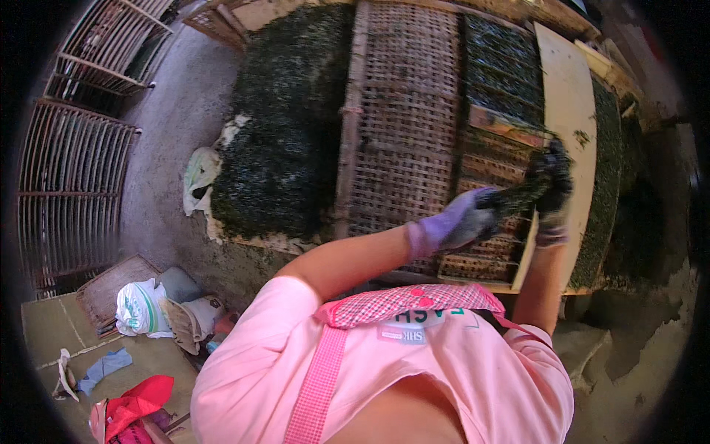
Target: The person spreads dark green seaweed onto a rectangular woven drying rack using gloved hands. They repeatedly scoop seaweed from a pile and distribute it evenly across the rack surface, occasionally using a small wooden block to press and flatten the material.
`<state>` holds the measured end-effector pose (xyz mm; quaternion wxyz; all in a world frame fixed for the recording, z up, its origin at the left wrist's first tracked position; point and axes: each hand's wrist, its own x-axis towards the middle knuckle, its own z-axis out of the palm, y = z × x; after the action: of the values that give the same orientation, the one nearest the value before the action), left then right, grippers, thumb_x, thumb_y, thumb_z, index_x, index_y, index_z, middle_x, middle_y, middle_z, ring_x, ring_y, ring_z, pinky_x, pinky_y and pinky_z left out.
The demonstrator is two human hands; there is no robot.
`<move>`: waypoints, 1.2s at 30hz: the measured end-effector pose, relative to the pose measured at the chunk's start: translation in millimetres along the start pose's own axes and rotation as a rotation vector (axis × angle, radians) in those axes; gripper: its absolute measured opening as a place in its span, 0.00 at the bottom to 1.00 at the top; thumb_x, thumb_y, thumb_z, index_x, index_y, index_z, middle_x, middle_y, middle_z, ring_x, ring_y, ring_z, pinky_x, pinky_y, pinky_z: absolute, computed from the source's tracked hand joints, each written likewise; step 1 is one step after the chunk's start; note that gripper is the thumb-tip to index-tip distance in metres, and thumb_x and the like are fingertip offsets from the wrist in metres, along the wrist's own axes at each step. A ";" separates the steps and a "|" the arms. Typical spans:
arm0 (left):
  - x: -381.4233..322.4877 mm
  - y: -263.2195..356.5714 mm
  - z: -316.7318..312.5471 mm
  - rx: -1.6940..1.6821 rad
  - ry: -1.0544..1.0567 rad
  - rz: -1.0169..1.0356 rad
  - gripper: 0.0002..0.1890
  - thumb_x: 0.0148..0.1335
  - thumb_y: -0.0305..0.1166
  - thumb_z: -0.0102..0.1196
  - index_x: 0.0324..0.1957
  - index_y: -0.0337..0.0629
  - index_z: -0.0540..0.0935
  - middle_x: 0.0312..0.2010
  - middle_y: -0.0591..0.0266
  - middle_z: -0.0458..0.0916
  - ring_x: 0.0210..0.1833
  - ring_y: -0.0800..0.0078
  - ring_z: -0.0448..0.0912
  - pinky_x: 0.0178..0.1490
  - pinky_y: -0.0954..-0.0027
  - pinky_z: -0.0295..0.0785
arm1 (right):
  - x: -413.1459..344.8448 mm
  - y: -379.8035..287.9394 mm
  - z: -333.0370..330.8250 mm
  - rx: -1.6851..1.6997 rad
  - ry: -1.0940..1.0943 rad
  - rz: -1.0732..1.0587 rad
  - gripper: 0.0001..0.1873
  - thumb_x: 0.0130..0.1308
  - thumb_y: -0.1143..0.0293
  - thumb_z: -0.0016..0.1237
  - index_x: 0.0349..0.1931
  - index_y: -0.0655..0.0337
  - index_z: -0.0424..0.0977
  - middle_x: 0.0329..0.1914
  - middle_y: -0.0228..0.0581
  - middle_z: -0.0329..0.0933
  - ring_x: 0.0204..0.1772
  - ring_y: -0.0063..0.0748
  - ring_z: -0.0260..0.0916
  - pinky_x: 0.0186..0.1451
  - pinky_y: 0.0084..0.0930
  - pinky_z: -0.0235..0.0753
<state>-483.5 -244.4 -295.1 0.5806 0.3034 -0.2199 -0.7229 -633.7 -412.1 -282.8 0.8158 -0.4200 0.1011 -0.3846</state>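
Observation:
My left hand [471, 219], in a purple and grey glove, reaches right over a slatted wooden tray [491, 172]. Its fingers close on a clump of dark green, leaf-like material [518, 197]. My right hand [553, 177], in a dark, stained glove, grips the clump's other end beside a long pale board [571, 105]. Motion blurs both hands. Dark green material [502, 72] fills the tray's far rows; several near rows show bare slats. A coloured strip [505, 126] lies across the tray, just beyond my hands.
Left of the tray lies a woven bamboo mat [405, 111], then a large dark green heap [277, 166] on pale cloth. More green material [602, 194] lies right of the board. Slatted racks [72, 188] stand far left; bags [141, 308] and a red cloth [138, 405] lie lower left.

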 end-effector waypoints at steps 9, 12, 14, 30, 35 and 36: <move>111.0 82.2 -62.6 0.737 0.167 -0.263 0.13 0.65 0.26 0.50 0.51 0.43 0.79 0.36 0.67 0.81 0.29 0.81 0.74 0.34 0.73 0.77 | 57.2 36.8 -141.9 -0.141 0.464 0.209 0.16 0.68 0.64 0.47 0.54 0.59 0.73 0.46 0.36 0.78 0.44 0.26 0.73 0.49 0.22 0.73; 107.8 93.1 -166.3 0.851 0.505 -0.390 0.19 0.64 0.30 0.52 0.57 0.42 0.74 0.38 0.60 0.81 0.33 0.77 0.77 0.40 0.74 0.76 | 68.1 80.9 -130.7 -0.686 0.436 0.122 0.15 0.65 0.62 0.50 0.44 0.63 0.77 0.43 0.40 0.80 0.42 0.31 0.74 0.48 0.29 0.73; 125.4 42.3 -156.3 1.974 0.726 0.404 0.27 0.66 0.44 0.46 0.64 0.42 0.65 0.51 0.51 0.76 0.48 0.65 0.76 0.57 0.65 0.70 | 63.9 86.5 -151.1 -1.379 0.525 0.143 0.19 0.55 0.55 0.57 0.36 0.62 0.80 0.36 0.49 0.81 0.35 0.44 0.78 0.39 0.34 0.76; 156.9 -37.3 -102.3 2.001 1.137 0.233 0.30 0.63 0.41 0.45 0.68 0.50 0.61 0.69 0.54 0.58 0.71 0.54 0.56 0.72 0.48 0.45 | 28.3 -105.2 -220.5 -1.520 0.681 0.567 0.17 0.59 0.62 0.55 0.45 0.63 0.78 0.29 0.37 0.80 0.27 0.28 0.74 0.30 0.26 0.73; 156.4 -20.8 -85.3 1.961 0.072 0.620 0.16 0.60 0.32 0.45 0.49 0.49 0.79 0.47 0.54 0.79 0.53 0.55 0.75 0.59 0.53 0.66 | 44.8 -7.9 -198.0 -0.452 0.230 0.428 0.15 0.68 0.69 0.42 0.52 0.65 0.73 0.47 0.37 0.77 0.47 0.27 0.71 0.52 0.24 0.71; 163.8 9.8 -41.7 2.047 0.018 0.089 0.12 0.59 0.31 0.46 0.40 0.47 0.82 0.37 0.52 0.82 0.43 0.55 0.79 0.47 0.56 0.73 | 50.9 21.2 -193.8 -0.663 0.136 0.377 0.15 0.67 0.66 0.43 0.49 0.63 0.74 0.44 0.39 0.77 0.44 0.32 0.72 0.50 0.27 0.73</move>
<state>-470.9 -404.5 -348.5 0.0709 0.6504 -0.7383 -0.1639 -681.9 -558.7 -412.4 0.6834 -0.6087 0.3494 -0.2010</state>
